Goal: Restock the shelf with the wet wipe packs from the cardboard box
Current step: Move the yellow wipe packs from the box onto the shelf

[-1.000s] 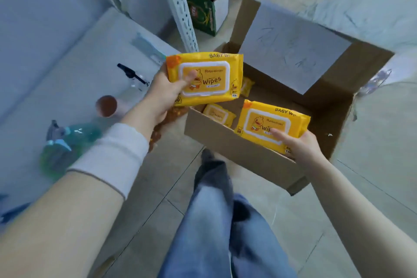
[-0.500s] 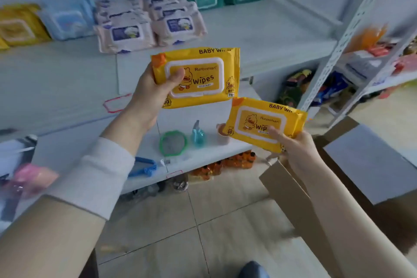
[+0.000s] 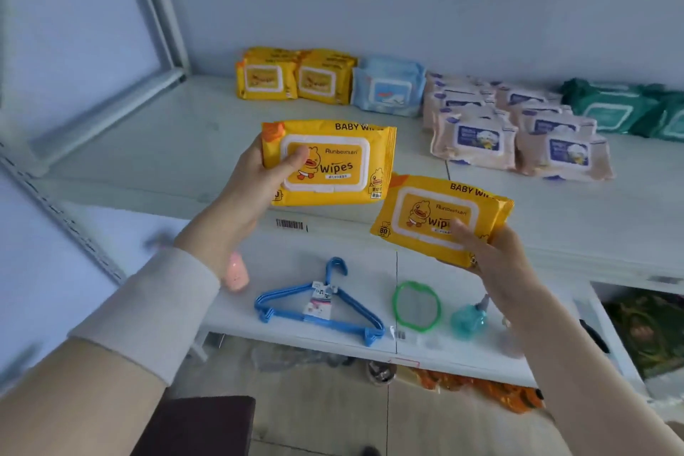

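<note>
A: What is each grip doing?

B: The left hand (image 3: 251, 192) has its grip closed on a yellow wipes pack (image 3: 329, 161), thumb pressed across the white lid label, the other fingers hidden behind the pack. The right hand (image 3: 492, 255) has its grip closed on a second yellow wipes pack (image 3: 436, 217), thumb on the front near the lower right corner, palm underneath.

A: How do the two packs sit relative to each other?

B: The left one is level, label toward the camera. The right one is at about four o'clock from it, tilted, its upper left corner just beside the left pack's lower right corner. I cannot tell whether they touch.

A: And the shelf?

B: Both packs are held in the air in front of the upper shelf (image 3: 177, 144). At twelve o'clock from the left pack, against the back wall, stand the stocked yellow packs (image 3: 292, 76). At two o'clock from there lies a blue pack (image 3: 388, 89), then rows of pink packs (image 3: 510, 130), then green packs (image 3: 625, 107) at the far right.

A: Anything lower down?

B: On the lower shelf (image 3: 303, 255), at six o'clock from the left pack, lie blue hangers (image 3: 322, 304). At three o'clock from them is a green ring (image 3: 416, 305), then a teal bottle (image 3: 468, 318) partly behind the right wrist. A barcode sticker (image 3: 292, 225) sits on the upper shelf's front edge.
</note>
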Demonstrator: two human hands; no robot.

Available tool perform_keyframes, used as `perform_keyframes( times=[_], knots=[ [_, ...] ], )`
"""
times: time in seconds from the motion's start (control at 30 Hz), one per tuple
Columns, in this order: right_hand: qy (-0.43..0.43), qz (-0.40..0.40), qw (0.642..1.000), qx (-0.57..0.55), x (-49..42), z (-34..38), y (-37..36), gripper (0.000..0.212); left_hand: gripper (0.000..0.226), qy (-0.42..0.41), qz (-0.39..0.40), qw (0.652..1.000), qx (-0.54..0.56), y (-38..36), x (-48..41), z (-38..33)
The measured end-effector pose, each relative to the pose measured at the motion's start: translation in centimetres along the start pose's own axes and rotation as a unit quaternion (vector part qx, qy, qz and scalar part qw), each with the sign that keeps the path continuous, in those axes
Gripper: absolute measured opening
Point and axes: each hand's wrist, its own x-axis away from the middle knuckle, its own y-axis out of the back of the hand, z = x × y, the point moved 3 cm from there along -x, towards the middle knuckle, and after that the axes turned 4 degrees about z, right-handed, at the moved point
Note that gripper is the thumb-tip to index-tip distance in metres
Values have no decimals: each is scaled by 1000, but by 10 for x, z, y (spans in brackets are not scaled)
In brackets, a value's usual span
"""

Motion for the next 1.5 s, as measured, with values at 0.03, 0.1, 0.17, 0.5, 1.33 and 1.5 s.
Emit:
perform_keyframes(
  times=[0.03, 0.1, 0.17, 0.5, 1.33, 1.5],
  knots=[
    [6, 5, 1000, 5, -20, 3, -9, 92, 28, 2, -9, 1000, -4, 12, -14, 5],
    [22, 10, 1000, 19, -60, 8, -26, 90, 27, 4, -27, 1000, -2, 35, -44, 15],
    [34, 26, 999, 18, -99, 11, -44, 88, 28, 8, -45, 999, -1, 54, -73, 28],
    [16, 22, 997, 73, -286, -4, -132, 30, 23, 73, -94, 993, -10, 137, -195, 101],
    [52, -260, 882, 390, -405, 2, -200, 78, 92, -59, -168, 881, -439, 176, -375, 129],
    [107, -172, 750, 630, -371, 30, -161, 66, 72, -162, 43, 724, -669, 82, -363, 91]
  ],
)
